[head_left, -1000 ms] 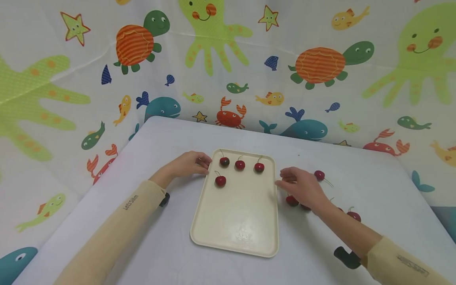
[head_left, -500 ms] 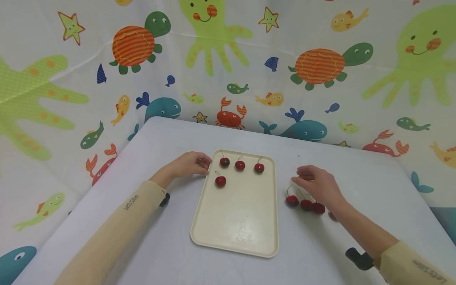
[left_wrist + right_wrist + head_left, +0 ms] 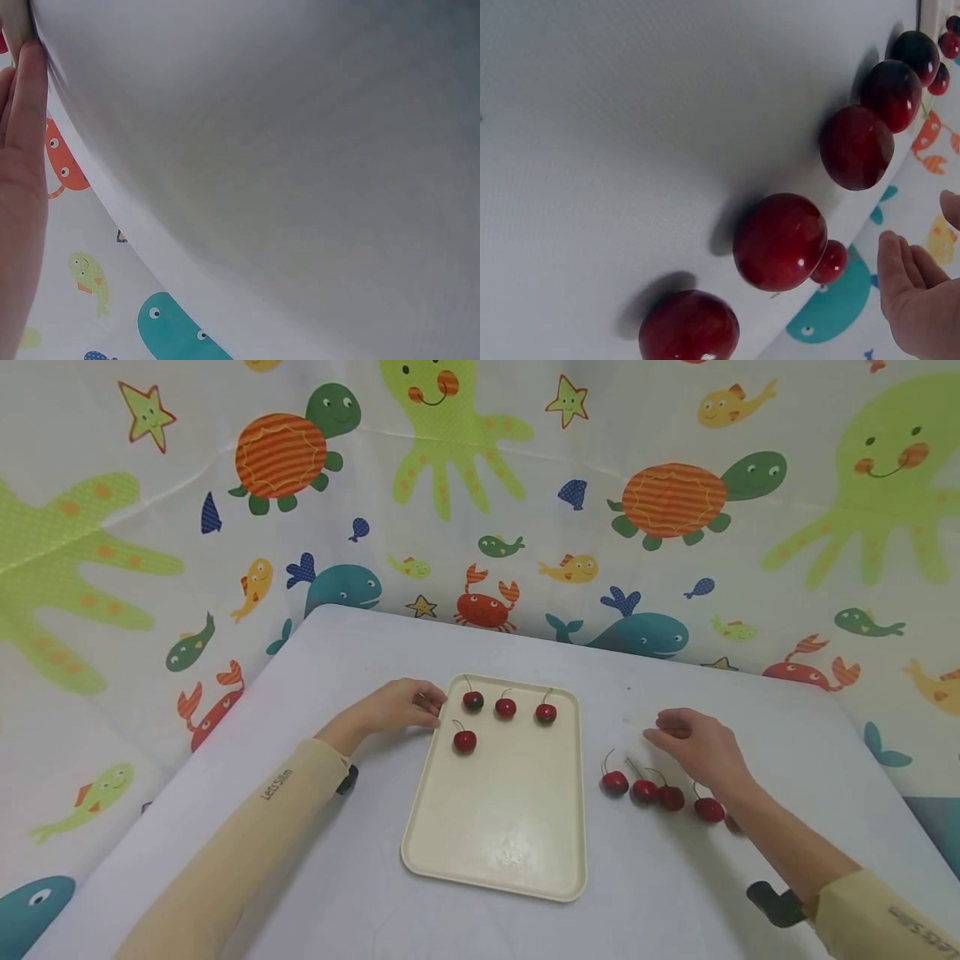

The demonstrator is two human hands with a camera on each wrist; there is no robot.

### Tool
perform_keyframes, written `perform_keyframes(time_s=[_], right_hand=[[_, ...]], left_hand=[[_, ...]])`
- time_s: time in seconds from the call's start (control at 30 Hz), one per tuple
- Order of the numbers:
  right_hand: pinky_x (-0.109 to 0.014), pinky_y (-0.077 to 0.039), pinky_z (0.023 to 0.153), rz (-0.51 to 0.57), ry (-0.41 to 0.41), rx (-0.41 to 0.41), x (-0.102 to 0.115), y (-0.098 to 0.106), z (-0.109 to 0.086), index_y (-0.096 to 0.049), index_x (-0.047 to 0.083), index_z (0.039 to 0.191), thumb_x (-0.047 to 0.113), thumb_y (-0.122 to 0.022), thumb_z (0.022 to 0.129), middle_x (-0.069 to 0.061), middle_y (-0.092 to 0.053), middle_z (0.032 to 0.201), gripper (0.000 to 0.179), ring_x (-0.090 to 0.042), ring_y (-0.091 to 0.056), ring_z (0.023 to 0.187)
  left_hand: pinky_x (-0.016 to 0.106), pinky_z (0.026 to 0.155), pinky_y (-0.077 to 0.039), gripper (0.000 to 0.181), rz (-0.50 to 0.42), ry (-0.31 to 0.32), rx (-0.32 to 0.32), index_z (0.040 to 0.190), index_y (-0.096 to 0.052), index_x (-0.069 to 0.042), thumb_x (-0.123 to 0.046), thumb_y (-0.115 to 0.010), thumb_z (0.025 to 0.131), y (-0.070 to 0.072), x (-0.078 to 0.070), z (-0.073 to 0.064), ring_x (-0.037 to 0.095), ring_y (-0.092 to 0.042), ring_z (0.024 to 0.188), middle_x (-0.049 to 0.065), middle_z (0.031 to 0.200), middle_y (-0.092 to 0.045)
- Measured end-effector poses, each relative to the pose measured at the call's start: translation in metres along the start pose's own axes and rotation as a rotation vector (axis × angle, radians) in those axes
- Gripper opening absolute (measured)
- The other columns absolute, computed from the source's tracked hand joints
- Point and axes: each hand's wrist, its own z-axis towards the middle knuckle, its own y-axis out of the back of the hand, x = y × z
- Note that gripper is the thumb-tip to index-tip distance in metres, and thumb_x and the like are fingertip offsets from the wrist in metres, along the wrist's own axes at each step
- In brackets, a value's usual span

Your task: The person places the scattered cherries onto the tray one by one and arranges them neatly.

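My left hand [image 3: 402, 704] rests at the left rim of a cream tray [image 3: 510, 827]. Its fingertips touch the rim, and the left wrist view shows a straight finger [image 3: 31, 90] against it. On the tray lie a row of cherries along the far end, one a dark-sided cherry [image 3: 472, 700], and a single cherry [image 3: 464, 742] below the row's left end. Right of the tray, my right hand [image 3: 701, 747] hovers above the table, thumb and fingers apart, holding nothing. Several loose cherries, among them a red cherry [image 3: 780, 241], lie below it; the forearm partly hides one.
A white cloth [image 3: 330, 893] covers the table. Behind it hangs a curtain [image 3: 450, 535] printed with sea animals. The nearest loose cherry [image 3: 614, 783] sits a short way from the tray's right rim.
My right hand has moved right from the tray's right rim to above the loose cherries, uncovering some of them and hiding another. The left hand and the tray have stayed put.
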Motion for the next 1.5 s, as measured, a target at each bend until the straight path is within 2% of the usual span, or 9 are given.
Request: perform_keyframes(time_s=[0.57,0.9,1.5], right_hand=[[-0.059,-0.048,0.092,-0.042,-0.055,-0.024,-0.024,0.007,0.009,-0.047,-0.005,0.137,0.039,-0.065,0.093,-0.030,-0.054,0.130,0.064,-0.047,-0.050,0.119],[-0.060,-0.047,0.092,-0.065,-0.047,-0.038,-0.037,0.008,0.018,-0.048,-0.007,0.134,0.035,-0.064,0.094,-0.031,-0.055,0.128,0.061,-0.048,-0.050,0.116],[-0.060,-0.045,0.095,-0.082,-0.062,-0.035,-0.037,0.003,0.031,-0.048,-0.010,0.132,0.027,-0.068,0.092,-0.033,-0.054,0.123,0.058,-0.048,-0.049,0.115]], left_hand=[[0.040,0.098,-0.049,0.042,0.003,0.017,0.003,0.126,-0.061,-0.005,-0.016,-0.074,0.088,0.000,0.000,0.000,0.021,-0.061,0.104,0.007,0.110,-0.067],[0.040,0.098,-0.049,0.043,-0.007,0.015,0.009,0.127,-0.061,-0.004,-0.016,-0.074,0.088,0.000,0.001,0.001,0.021,-0.062,0.105,0.007,0.112,-0.067],[0.040,0.098,-0.049,0.043,-0.008,0.017,0.006,0.127,-0.061,-0.005,-0.016,-0.074,0.088,0.000,-0.001,-0.001,0.022,-0.061,0.104,0.007,0.111,-0.067]])
